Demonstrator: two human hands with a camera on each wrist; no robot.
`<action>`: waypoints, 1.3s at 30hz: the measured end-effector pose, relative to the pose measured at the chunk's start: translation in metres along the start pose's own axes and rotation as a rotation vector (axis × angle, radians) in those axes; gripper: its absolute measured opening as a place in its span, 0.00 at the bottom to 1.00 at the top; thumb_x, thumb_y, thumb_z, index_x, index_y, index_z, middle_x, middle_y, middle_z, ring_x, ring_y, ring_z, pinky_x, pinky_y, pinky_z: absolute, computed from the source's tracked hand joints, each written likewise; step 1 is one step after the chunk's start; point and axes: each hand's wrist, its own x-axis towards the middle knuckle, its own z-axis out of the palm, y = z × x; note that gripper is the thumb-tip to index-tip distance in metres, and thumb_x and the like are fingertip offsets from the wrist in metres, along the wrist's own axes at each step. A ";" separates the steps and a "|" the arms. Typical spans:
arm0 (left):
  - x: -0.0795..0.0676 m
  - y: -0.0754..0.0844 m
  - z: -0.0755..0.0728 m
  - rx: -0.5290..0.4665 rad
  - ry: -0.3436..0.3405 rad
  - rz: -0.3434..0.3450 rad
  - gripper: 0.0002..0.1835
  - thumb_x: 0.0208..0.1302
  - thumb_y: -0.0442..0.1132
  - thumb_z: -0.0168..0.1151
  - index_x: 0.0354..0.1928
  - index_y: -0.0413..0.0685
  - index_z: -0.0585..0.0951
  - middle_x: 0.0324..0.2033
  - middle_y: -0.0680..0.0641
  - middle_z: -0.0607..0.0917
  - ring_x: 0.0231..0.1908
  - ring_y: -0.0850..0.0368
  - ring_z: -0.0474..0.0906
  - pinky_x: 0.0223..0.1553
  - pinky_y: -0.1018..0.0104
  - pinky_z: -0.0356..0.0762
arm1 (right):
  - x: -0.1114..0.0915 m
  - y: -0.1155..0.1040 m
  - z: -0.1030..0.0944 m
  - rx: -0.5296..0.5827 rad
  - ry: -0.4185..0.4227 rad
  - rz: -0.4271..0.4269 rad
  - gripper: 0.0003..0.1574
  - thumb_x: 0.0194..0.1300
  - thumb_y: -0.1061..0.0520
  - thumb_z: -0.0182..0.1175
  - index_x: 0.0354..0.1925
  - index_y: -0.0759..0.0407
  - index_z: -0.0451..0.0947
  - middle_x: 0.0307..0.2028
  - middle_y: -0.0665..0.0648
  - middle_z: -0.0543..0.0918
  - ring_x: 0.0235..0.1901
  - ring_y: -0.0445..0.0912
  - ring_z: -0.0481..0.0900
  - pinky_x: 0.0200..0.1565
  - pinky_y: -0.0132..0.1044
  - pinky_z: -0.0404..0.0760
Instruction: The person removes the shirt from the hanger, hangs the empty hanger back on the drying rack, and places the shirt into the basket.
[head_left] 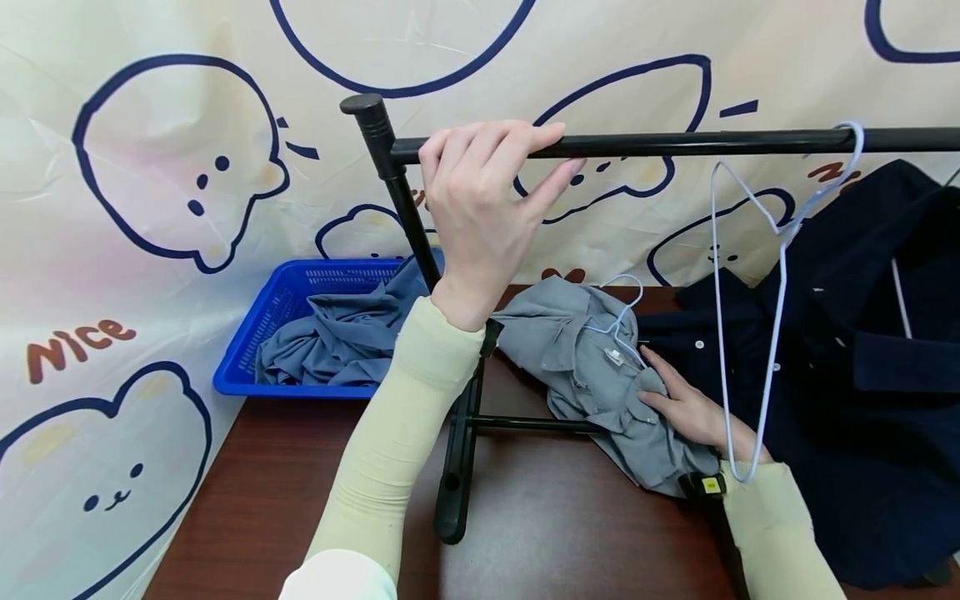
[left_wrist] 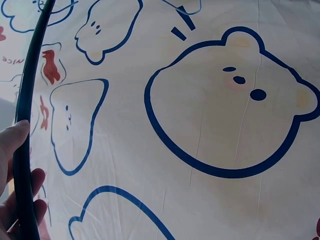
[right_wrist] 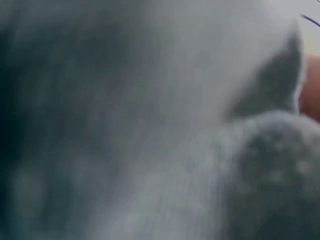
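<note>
My left hand (head_left: 480,200) grips the top bar (head_left: 645,145) of a black clothes rack near its left end. In the left wrist view its thumb and fingers curl round the dark bar (left_wrist: 26,130). Low on the right, my right hand (head_left: 693,414) holds a grey shirt (head_left: 558,333) by its side, thumb and forefinger on the cloth; its other fingers are hidden. A pale blue hanger (head_left: 621,321) sits in the shirt's collar, hook upward. Blurred grey cloth (right_wrist: 150,125) fills most of the right wrist view.
A bare pale blue hanger (head_left: 777,333) hangs from the bar, in front of my right wrist. Farther right is a navy garment (head_left: 847,467). A blue basket (head_left: 288,283) with blue-grey cloth (head_left: 337,333) stands behind the rack's foot (head_left: 452,500) on the brown table (head_left: 570,533).
</note>
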 end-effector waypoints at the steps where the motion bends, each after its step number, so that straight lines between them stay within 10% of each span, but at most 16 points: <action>1: 0.000 0.000 0.000 0.000 -0.001 0.000 0.18 0.68 0.57 0.67 0.46 0.52 0.91 0.40 0.52 0.89 0.46 0.53 0.79 0.55 0.58 0.64 | 0.003 0.000 0.001 0.012 -0.011 0.018 0.46 0.77 0.57 0.55 0.80 0.67 0.42 0.77 0.75 0.46 0.74 0.69 0.45 0.68 0.61 0.50; 10: -0.001 0.000 0.000 -0.001 -0.003 0.000 0.18 0.67 0.57 0.67 0.46 0.52 0.91 0.40 0.52 0.89 0.46 0.53 0.79 0.55 0.58 0.64 | 0.020 0.005 0.015 0.133 -0.007 0.020 0.37 0.76 0.63 0.52 0.78 0.64 0.55 0.75 0.69 0.58 0.72 0.61 0.54 0.67 0.57 0.55; 20: -0.001 0.002 0.001 -0.004 0.006 0.008 0.18 0.67 0.56 0.68 0.46 0.52 0.91 0.40 0.52 0.89 0.46 0.53 0.79 0.55 0.57 0.64 | 0.026 0.002 0.022 0.389 0.023 0.038 0.33 0.75 0.63 0.52 0.76 0.62 0.62 0.74 0.63 0.60 0.70 0.55 0.57 0.59 0.26 0.59; 39: -0.002 0.002 -0.005 -0.024 -0.033 0.012 0.18 0.69 0.53 0.67 0.50 0.50 0.89 0.45 0.50 0.89 0.51 0.52 0.79 0.61 0.58 0.62 | -0.018 -0.027 -0.007 0.487 0.021 -0.056 0.24 0.77 0.61 0.52 0.68 0.59 0.69 0.59 0.53 0.75 0.54 0.43 0.73 0.55 0.28 0.71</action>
